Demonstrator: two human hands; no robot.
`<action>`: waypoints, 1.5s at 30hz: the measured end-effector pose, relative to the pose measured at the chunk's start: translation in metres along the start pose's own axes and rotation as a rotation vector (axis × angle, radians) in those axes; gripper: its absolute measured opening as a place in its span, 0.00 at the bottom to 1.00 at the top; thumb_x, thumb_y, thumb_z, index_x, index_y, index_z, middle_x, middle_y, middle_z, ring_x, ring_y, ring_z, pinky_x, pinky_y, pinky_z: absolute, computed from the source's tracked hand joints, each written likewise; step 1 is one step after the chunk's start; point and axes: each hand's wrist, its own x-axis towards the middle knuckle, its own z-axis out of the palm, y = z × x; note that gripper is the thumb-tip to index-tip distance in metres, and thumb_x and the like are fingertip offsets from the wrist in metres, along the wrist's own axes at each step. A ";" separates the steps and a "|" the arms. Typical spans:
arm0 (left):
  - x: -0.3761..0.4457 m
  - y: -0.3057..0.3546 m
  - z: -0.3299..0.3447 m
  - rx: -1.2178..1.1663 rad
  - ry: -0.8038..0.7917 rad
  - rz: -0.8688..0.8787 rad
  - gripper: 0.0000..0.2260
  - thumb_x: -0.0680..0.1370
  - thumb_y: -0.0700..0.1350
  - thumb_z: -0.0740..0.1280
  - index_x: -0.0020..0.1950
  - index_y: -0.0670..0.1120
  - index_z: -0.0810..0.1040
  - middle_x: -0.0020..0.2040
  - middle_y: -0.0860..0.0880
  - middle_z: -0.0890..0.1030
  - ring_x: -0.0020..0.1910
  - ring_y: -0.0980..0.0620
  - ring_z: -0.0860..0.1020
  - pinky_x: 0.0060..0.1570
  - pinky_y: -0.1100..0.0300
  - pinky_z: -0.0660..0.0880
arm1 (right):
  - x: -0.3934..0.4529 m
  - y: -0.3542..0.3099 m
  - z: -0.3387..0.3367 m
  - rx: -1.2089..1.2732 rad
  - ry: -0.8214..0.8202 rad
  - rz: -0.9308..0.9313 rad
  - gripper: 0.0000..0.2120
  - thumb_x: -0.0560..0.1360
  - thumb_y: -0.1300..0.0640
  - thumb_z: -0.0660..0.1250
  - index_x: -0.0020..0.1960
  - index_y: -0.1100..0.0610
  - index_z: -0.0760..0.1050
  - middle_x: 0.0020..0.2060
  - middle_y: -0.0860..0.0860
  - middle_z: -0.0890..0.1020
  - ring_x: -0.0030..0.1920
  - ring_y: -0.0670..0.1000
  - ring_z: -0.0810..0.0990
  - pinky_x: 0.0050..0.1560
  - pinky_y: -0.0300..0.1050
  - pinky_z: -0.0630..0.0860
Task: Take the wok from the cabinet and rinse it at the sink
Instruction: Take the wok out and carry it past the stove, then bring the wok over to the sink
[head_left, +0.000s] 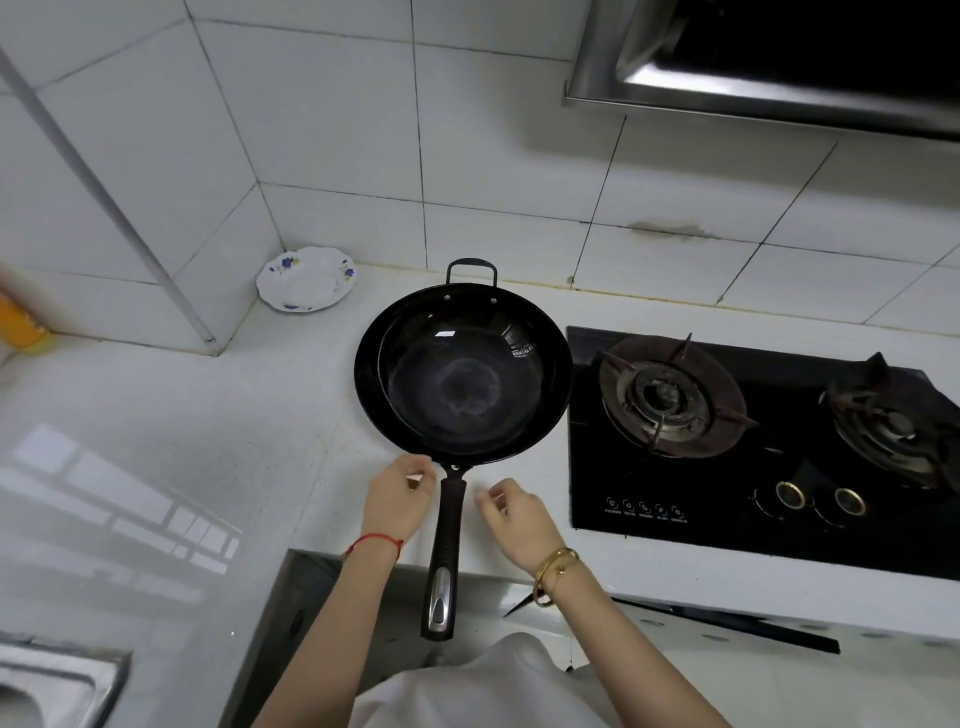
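While seemingly nested, two woks (462, 374).

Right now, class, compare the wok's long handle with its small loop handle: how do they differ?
The long handle is a straight black grip with a silver end, jutting past the counter edge toward the person; the loop handle is a short arched bar on the wok's far rim, facing the wall. The long handle lies between both hands; nothing is near the loop. Both are dark.
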 end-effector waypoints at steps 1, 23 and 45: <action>-0.001 0.003 -0.005 0.011 0.032 0.033 0.13 0.79 0.44 0.64 0.64 0.44 0.76 0.57 0.49 0.79 0.51 0.56 0.74 0.52 0.64 0.70 | 0.000 0.001 -0.007 -0.011 0.032 -0.034 0.20 0.79 0.45 0.58 0.63 0.58 0.72 0.53 0.54 0.80 0.56 0.52 0.76 0.54 0.43 0.72; -0.047 -0.008 -0.021 0.262 0.116 0.183 0.17 0.80 0.49 0.61 0.68 0.48 0.72 0.66 0.49 0.76 0.65 0.50 0.73 0.67 0.54 0.70 | -0.032 0.011 -0.037 -0.112 0.235 -0.205 0.22 0.80 0.48 0.57 0.71 0.56 0.66 0.66 0.50 0.73 0.67 0.50 0.66 0.69 0.44 0.64; -0.014 -0.026 -0.028 0.115 -0.245 0.157 0.15 0.80 0.49 0.61 0.64 0.46 0.77 0.60 0.49 0.80 0.55 0.54 0.77 0.56 0.63 0.71 | -0.036 -0.027 0.030 0.057 0.239 0.070 0.22 0.79 0.48 0.60 0.70 0.57 0.67 0.64 0.53 0.74 0.65 0.52 0.70 0.64 0.43 0.67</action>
